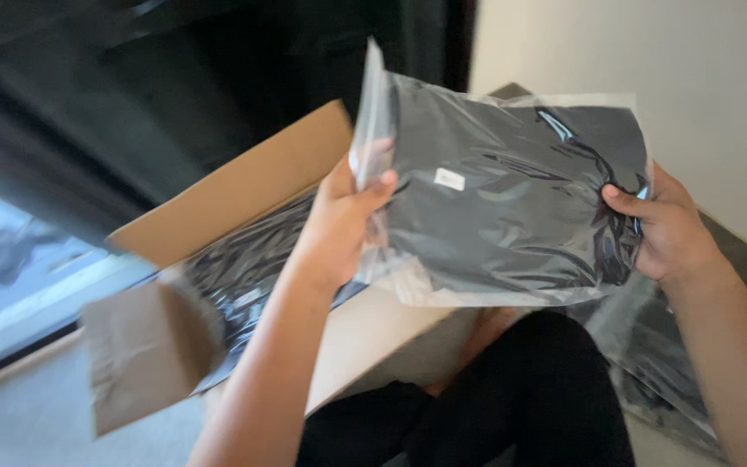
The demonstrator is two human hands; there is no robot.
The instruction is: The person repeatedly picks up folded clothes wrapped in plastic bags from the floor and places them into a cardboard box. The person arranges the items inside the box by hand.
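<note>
Head view: one clear bag of dark clothing [503, 190] out, held above the open cardboard box [218, 225], left hand [343, 216] and right hand [663, 229] gripping its edges; more bagged items [252, 268] remain inside the box.

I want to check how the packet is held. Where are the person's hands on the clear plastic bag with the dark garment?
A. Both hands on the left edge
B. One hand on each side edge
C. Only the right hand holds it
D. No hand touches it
B: the left hand grips one side edge of the clear plastic bag and the right hand grips the opposite edge, above the open cardboard box.
</note>
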